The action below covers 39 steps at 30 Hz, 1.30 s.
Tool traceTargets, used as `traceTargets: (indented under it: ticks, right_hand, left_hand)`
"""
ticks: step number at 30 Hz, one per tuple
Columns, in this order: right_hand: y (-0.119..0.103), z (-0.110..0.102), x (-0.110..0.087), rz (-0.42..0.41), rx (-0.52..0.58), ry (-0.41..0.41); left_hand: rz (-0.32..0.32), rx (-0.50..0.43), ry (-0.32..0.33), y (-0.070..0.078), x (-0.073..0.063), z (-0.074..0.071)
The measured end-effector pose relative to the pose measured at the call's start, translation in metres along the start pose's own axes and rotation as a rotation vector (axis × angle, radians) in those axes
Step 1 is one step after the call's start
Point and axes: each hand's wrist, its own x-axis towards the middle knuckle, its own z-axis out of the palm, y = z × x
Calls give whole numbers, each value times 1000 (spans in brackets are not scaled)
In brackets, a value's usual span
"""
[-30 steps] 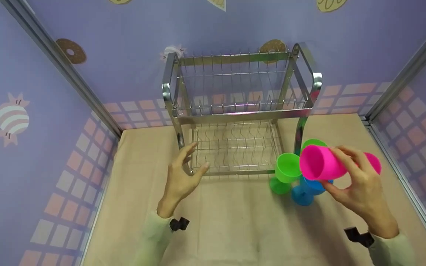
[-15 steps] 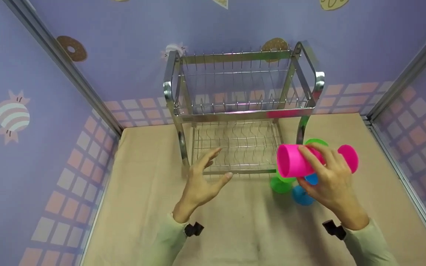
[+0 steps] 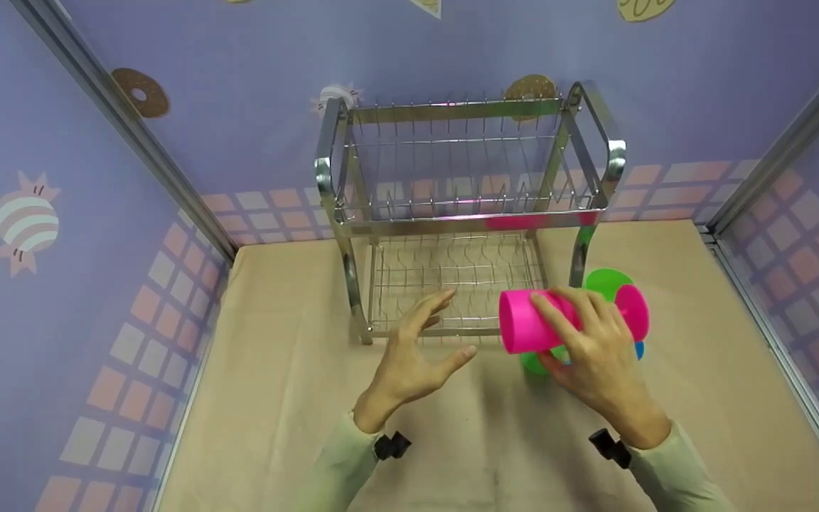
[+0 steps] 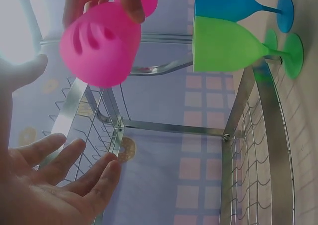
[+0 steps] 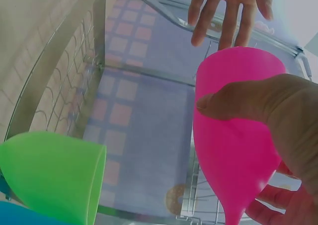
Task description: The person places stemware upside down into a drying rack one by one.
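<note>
- A beige cloth-like surface (image 3: 438,469) lay between lilac walls (image 3: 239,128) printed with sweets.
- A two-tier silver metal wire rack (image 3: 445,227) stood before the back wall.
- The right hand (image 3: 594,355) grasped a bright pink goblet (image 3: 523,323) round its bowl, sideways above the surface.
- The left hand (image 3: 409,363), released, fingers spread, was near its mouth, apart.
- Green goblets (image 4: 223,43) and a blue goblet (image 4: 218,4) stood upright near the rack.

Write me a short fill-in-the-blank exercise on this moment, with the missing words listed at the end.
The right hand holds a ____ goblet.
The left hand is holding ____.
The metal rack has ____ tiers.

Missing words: pink; nothing; two.
</note>
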Motion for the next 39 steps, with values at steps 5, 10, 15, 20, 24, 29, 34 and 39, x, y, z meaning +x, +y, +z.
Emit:
traceTargets:
  ticks: [5,10,15,20,24,29,34,39]
  right_hand:
    - [-9,5,3,-18,-25,-6]
    - [-17,9,6,-27,-36,-9]
    - [-22,14,8,-42,-29,-2]
    - [-26,16,9,-65,-24,2]
    - [-28,16,8,-68,-18,-3]
    - [-30,17,8,-63,-17,-8]
    - [-30,18,7,-65,-15,1]
    - [-32,16,6,-67,-9,-11]
  left_hand:
    - [18,-7,-15,2,2,6]
    - [29,-9,-46,4,4,11]
    - [46,7,-80,4,6,17]
    - [52,-40,-110,4,8,20]
    - [56,-113,-124,4,8,21]
    - [63,-148,-120,3,8,20]
    - [58,-152,-115,3,9,19]
    - [66,-168,-104,3,8,19]
